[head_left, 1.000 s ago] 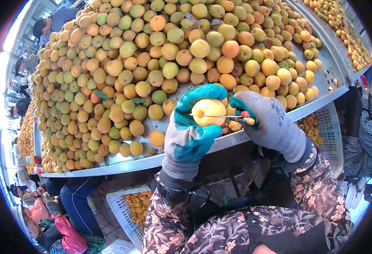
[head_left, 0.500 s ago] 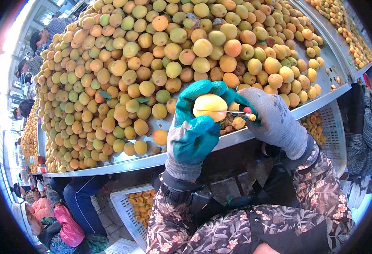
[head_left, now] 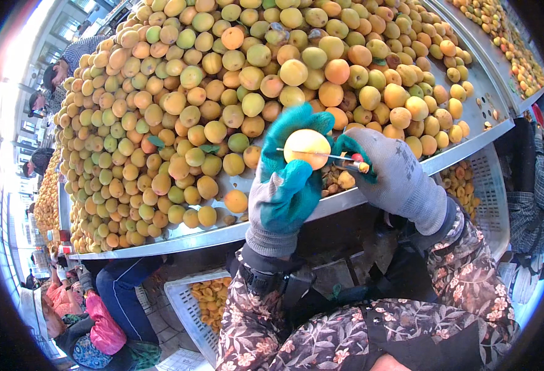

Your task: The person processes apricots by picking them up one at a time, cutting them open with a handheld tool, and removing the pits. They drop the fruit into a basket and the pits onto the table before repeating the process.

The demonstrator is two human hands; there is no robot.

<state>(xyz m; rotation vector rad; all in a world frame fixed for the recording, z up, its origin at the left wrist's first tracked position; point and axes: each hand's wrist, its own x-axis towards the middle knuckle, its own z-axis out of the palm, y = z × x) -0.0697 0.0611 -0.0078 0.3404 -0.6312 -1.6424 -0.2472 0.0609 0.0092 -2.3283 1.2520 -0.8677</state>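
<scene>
A pale yellow apricot (head_left: 307,143) is pinched between the fingers and thumb of my left hand (head_left: 287,185), which wears a grey glove with a green coated palm. My right hand (head_left: 392,170), gloved the same way, is closed on the handle of a small knife (head_left: 354,162) with red and yellow on its end. The thin blade lies across the apricot's near face, its tip showing past the left side. How deep it sits in the flesh cannot be seen. Both hands are above the metal table's front edge, close to the apricot heap (head_left: 179,117).
The metal table (head_left: 402,176) has a raised front rim. Below it stand a white crate (head_left: 185,309) of cut apricots at left and another crate (head_left: 492,198) at right. A second table of apricots (head_left: 526,74) adjoins at far right. Other people (head_left: 108,321) sit along the left.
The knife blade now crosses the apricot's face with its tip out on the left; before, its tip was hidden. The apricot has turned a little in my left hand.
</scene>
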